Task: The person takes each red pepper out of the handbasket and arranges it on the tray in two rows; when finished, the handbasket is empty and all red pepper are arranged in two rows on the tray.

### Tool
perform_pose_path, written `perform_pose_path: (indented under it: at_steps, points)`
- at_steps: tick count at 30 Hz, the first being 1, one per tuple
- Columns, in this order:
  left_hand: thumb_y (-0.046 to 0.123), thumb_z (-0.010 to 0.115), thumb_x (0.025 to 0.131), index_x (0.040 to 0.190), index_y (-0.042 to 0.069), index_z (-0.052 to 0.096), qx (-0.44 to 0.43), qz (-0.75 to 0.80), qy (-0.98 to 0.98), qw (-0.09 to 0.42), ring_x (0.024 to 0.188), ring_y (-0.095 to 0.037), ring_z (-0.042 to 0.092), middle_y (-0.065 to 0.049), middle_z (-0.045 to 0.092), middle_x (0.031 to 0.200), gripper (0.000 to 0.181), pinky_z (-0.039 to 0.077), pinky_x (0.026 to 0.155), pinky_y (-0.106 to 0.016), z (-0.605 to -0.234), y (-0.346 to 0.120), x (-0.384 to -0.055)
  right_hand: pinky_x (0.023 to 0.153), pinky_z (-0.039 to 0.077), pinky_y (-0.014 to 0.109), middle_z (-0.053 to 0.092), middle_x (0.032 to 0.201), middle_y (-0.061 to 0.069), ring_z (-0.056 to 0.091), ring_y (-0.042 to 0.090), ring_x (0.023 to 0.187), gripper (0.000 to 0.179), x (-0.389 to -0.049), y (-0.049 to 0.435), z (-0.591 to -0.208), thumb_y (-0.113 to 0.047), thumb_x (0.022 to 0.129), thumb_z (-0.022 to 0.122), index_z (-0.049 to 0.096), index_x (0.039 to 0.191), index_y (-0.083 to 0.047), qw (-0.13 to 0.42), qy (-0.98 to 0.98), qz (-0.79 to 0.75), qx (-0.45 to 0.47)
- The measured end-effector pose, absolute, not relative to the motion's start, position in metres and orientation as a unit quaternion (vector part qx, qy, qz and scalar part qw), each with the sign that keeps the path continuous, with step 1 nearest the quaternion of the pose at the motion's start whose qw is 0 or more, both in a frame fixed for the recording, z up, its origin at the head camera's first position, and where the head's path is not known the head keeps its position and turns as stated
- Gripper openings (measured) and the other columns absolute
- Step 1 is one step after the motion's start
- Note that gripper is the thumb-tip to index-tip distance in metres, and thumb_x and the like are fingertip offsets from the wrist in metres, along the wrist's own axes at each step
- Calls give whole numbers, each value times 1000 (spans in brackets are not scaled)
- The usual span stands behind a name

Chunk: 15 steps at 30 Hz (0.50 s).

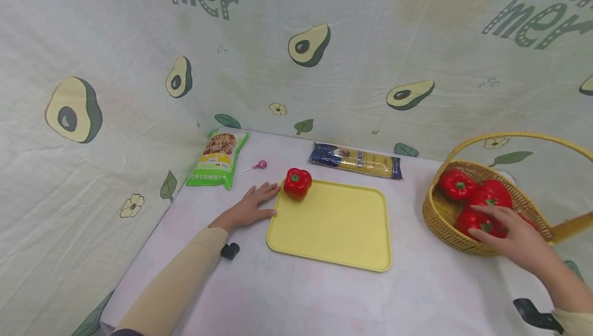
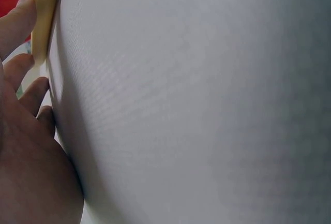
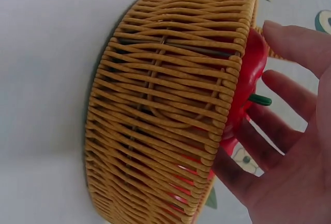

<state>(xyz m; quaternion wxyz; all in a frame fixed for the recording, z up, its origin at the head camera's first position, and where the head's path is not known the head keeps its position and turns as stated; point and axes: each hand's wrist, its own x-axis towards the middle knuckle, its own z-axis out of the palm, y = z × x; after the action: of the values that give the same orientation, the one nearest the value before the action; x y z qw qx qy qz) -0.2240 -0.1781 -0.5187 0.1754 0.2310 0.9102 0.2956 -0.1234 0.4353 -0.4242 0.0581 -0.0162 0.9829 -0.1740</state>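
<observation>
My left hand [image 1: 250,207] is bare, no glove, no ring that I can make out, the nails short and plain. Its arm wears a long beige sleeve [image 1: 171,279] of smooth, soft-looking cloth that ends in a plain cuff at the wrist, and a small black device [image 1: 229,250] sits just under that cuff. My right hand [image 1: 516,235] is bare as well, with short unpainted nails. At its wrist only a sliver of pale cuff [image 1: 572,320] shows, and beside it another black device [image 1: 535,314] with a rounded, angular body.
</observation>
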Motion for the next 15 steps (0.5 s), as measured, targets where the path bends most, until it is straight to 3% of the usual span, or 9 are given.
perform_pose_path:
  at_steps: [15]
  points:
    - [44,66,98,163,19,26,236,299,908,173,158,-26,2,-3,21,169,80,-6,125,-51,-520,-179,-225,87,34,83,34,136,45,31,65,122,78,-125,437,-427,-47,92,74,46,141,6,59,984,-167,-12]
